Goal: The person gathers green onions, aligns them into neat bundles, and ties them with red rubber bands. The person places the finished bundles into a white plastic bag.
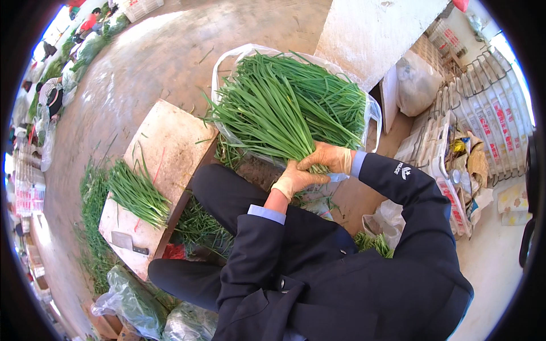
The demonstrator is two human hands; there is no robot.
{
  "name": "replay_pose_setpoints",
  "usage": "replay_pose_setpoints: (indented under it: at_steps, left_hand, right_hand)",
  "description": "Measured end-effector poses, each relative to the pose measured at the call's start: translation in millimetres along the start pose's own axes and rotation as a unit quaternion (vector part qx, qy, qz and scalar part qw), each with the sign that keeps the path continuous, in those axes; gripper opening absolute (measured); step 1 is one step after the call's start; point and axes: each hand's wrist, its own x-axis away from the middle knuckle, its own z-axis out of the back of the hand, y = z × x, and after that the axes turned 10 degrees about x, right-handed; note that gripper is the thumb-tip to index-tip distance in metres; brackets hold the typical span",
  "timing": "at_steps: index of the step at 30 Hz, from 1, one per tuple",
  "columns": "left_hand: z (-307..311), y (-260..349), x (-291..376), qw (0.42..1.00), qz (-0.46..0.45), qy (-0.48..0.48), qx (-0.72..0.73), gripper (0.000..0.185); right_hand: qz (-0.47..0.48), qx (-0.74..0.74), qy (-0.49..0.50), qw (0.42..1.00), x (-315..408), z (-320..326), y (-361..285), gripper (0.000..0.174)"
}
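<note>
Both my hands, in thin pale gloves, close around the cut ends of a large bunch of flat green leaves, seemingly garlic chives [273,115]. My left hand [296,178] is on the near side, and my right hand [326,158] wraps it from the right. The leaves fan out over a white plastic bag [375,115] filled with more of the same greens. On a low board table [170,128] to my left lie a smaller bunch [138,194], a red string [158,164] and a cleaver [128,243] with a dark handle.
Loose trimmings [94,226] lie on the floor beyond the low table. Stacked white plastic crates [482,119] and a crate of litter [452,183] stand at the right. A pale board [367,38] is at the upper right. Clear plastic bags [132,298] lie lower left. People sit far left.
</note>
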Motion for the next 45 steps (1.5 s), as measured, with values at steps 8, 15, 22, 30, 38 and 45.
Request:
replay_pose_setpoints:
  at_steps: [8, 15, 22, 30, 38, 45]
  left_hand:
    - [-1, 7, 3, 0.987, -0.112, -0.057, -0.099, 0.113]
    - [3, 2, 14, 0.993, -0.066, -0.055, -0.08, 0.109]
    - [2, 3, 18, 0.97, -0.069, -0.013, -0.233, 0.094]
    - [-4, -5, 19, 0.982, -0.139, 0.068, -0.111, 0.091]
    - [19, 20, 50, 0.912, -0.152, -0.095, 0.368, 0.071]
    - [157, -2, 120, 0.816, -0.313, -0.073, 0.481, 0.055]
  right_hand:
    - [0.087, 0.257, 0.071, 0.96, 24, 8, -36, 0.069]
    - [0.06, 0.842, 0.238, 0.48, 51, 38, -121, 0.089]
    - [0.095, 0.898, 0.362, 0.234, 98, 95, -221, 0.098]
    - [0.064, 0.928, 0.34, 0.139, 107, 86, -348, 0.112]
    - [0.4, 0.816, 0.406, 0.098, 0, -16, -425, 0.096]
    - [0.443, 0.504, 0.126, 0.731, -152, -163, -308, 0.088]
